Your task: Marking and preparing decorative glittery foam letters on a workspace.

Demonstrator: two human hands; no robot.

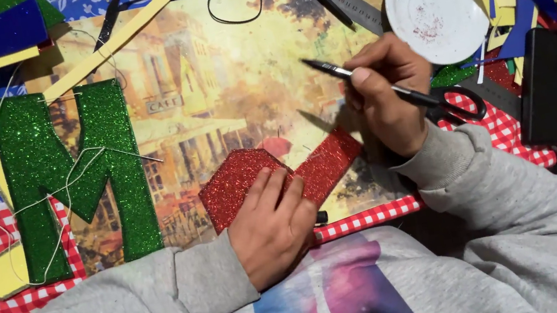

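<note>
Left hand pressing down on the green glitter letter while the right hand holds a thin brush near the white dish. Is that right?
Not quite: in the head view the left hand presses on the red glitter piece, not the green glitter letter. The right hand does hold the thin brush near the white dish.

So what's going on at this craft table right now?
A person in a grey sweatshirt is at work over a painted street-scene board. The left hand presses flat on a red glitter foam shape lying on the board. The right hand holds a thin black brush, tip raised above the board, not touching the foam. A white dish sits beyond that hand, black-handled scissors beside it, and a green glitter letter strung with thread lies to the left.
</note>
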